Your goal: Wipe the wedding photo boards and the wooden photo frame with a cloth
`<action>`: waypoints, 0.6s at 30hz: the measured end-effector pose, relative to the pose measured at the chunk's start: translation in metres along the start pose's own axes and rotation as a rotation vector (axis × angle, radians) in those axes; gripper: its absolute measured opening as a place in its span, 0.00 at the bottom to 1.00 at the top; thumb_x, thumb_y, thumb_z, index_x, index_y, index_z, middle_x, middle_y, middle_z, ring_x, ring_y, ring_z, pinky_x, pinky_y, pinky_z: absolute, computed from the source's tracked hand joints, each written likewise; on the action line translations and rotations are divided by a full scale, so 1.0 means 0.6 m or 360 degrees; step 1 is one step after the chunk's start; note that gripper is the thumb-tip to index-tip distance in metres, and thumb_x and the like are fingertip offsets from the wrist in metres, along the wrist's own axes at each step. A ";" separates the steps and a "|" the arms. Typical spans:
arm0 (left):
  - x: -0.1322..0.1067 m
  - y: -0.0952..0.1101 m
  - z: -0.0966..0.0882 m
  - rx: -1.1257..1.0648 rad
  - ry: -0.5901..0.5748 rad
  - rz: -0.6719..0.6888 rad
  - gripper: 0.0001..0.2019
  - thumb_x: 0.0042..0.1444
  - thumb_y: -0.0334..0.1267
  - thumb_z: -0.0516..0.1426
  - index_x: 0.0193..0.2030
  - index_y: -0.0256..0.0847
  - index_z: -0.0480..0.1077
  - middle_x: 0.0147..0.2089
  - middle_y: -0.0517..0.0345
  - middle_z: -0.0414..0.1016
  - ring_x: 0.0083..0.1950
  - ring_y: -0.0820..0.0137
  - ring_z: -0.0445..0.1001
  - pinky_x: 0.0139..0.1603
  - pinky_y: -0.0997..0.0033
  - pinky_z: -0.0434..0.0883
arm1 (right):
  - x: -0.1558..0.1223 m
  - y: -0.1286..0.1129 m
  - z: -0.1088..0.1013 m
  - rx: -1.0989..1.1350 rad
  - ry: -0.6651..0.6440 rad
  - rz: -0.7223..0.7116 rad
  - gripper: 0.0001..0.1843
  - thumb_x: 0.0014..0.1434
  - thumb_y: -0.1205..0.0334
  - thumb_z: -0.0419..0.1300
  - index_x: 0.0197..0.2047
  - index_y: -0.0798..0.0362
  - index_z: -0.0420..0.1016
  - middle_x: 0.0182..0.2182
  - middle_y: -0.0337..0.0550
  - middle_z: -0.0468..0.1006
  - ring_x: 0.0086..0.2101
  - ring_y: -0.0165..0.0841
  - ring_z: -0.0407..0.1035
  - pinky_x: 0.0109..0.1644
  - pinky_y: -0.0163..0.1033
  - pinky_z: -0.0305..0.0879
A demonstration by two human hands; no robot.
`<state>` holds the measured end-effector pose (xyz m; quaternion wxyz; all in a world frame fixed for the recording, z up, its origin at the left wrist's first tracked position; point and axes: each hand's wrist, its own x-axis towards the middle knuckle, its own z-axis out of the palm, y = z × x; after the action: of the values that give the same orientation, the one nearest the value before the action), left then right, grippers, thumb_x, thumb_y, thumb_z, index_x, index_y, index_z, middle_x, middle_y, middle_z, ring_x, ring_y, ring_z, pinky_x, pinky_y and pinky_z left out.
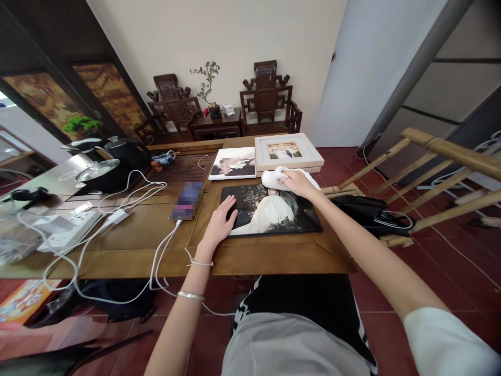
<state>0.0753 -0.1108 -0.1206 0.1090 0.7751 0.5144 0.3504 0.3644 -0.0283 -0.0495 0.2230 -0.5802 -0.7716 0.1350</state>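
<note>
A dark photo print with a white dress in it lies flat on the wooden table. My left hand rests flat on the print's left edge, fingers spread. My right hand presses a white cloth onto the print's far right corner, fingers curled over the cloth.
Behind the print lie a second photo and a white framed picture. A phone on a white cable, a power strip, kettles and a black bag on a bamboo chair surround the spot.
</note>
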 end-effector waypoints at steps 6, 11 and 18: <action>0.000 0.001 0.000 0.0002 -0.0011 -0.0003 0.22 0.64 0.41 0.50 0.61 0.32 0.68 0.68 0.40 0.65 0.70 0.58 0.62 0.71 0.53 0.59 | -0.075 -0.017 0.002 -0.0031 -0.0022 -0.0066 0.15 0.60 0.60 0.50 0.37 0.54 0.79 0.41 0.51 0.82 0.42 0.44 0.72 0.46 0.41 0.62; 0.000 0.002 0.002 0.0001 -0.0005 -0.0003 0.22 0.64 0.41 0.50 0.61 0.33 0.68 0.68 0.40 0.65 0.71 0.59 0.61 0.72 0.53 0.59 | -0.224 -0.035 0.008 -0.0115 -0.0013 -0.0220 0.13 0.61 0.61 0.52 0.39 0.53 0.78 0.40 0.52 0.80 0.45 0.46 0.71 0.59 0.51 0.58; 0.000 0.003 0.005 0.0006 0.0025 -0.0006 0.22 0.64 0.41 0.50 0.61 0.34 0.69 0.68 0.42 0.66 0.71 0.59 0.62 0.71 0.53 0.59 | -0.306 -0.068 0.013 0.0037 -0.0038 -0.0397 0.10 0.60 0.64 0.52 0.33 0.50 0.74 0.35 0.46 0.78 0.40 0.41 0.72 0.68 0.58 0.45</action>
<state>0.0784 -0.1113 -0.1219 0.1043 0.7716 0.5173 0.3553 0.3680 -0.2153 -0.0719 0.2357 -0.4754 -0.8388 0.1220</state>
